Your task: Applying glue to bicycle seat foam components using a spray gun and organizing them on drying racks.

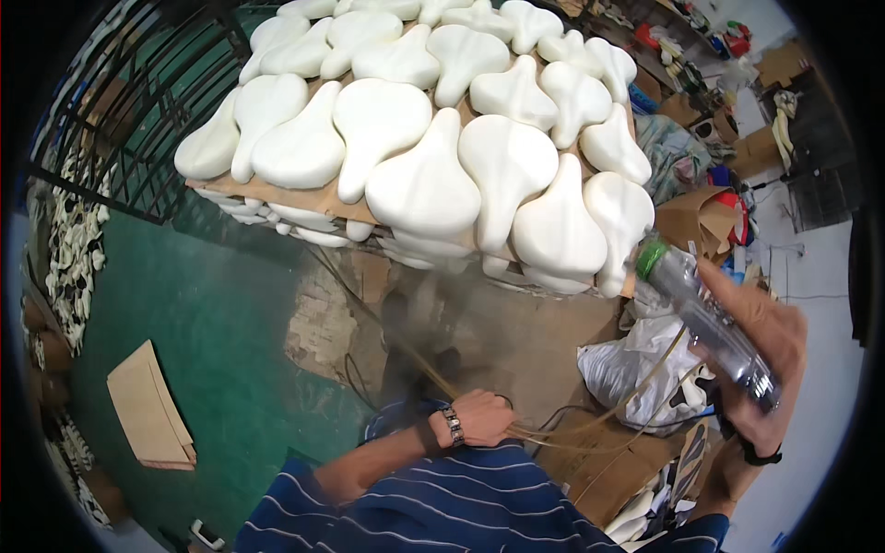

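Overhead, white foam saddles (424, 180) crowd cardboard sheets above green floor (212, 323); right hand (761, 346) grips bottle (705, 318), left hand (481, 417) closed on hoses (590, 426)

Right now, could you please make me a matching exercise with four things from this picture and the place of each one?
Things:
1. clear plastic bottle
2. white foam shapes
3. folded cardboard piece
4. thin tan strands

Places:
A. on the green floor, at the left
B. in the right hand
C. at the left hand
D. packed on a board up front

Pairs: 1-B, 2-D, 3-A, 4-C
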Motion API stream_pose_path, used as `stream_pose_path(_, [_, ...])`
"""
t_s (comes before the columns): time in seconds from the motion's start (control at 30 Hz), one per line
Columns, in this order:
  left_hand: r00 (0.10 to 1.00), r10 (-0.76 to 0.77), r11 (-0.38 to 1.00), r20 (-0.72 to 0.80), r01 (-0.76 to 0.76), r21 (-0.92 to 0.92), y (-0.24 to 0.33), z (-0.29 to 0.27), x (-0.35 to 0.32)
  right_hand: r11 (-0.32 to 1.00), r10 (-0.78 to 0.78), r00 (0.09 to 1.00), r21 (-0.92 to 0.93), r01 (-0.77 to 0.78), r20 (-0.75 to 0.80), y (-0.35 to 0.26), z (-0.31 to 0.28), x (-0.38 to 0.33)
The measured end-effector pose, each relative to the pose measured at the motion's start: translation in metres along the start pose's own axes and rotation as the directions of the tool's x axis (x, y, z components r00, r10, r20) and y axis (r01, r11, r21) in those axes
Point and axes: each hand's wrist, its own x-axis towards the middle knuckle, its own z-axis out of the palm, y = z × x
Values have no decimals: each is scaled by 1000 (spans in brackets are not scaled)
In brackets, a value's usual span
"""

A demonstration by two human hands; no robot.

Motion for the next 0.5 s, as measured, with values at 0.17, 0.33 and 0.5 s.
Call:
stream_pose_path(0.17, [999, 45, 997, 25, -46, 61, 10, 16, 10, 999, -27, 970, -13, 31, 242, -20, -33, -16])
stream_pose_path(0.33, [998, 52, 998, 22, -53, 36, 1, 11, 22, 985, -101, 995, -135, 104, 27, -23, -10, -3])
stream_pose_path(0.5, [992, 126, 992, 10, -126, 29, 0, 7, 45, 986, 55, 995, -160, -41, 84, -27, -18, -20])
